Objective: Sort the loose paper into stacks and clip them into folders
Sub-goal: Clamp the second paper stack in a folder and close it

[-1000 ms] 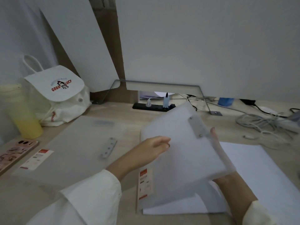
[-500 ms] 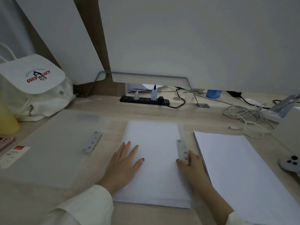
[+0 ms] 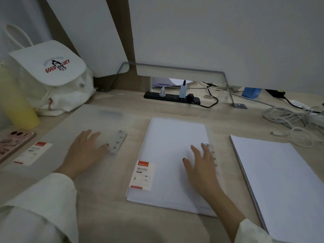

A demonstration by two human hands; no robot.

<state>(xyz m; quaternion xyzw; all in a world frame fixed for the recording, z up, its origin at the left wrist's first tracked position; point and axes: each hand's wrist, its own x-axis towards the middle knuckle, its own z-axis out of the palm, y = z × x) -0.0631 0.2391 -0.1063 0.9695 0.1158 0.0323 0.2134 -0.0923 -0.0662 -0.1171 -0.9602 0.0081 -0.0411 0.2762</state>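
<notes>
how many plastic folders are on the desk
2. Left folder under the left hand; centre folder under the right hand. The loose stack may hide another.

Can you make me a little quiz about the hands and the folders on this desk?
1. Fill in: the loose paper stack lies to the ___ of the paper-filled folder.
2. True or false: the right hand lies flat on the paper-filled folder.
3. Pick one: the left hand rests on
A) the loose paper stack
B) the translucent folder
C) the paper-filled folder

Key: 1 right; 2 true; 3 B.
</notes>
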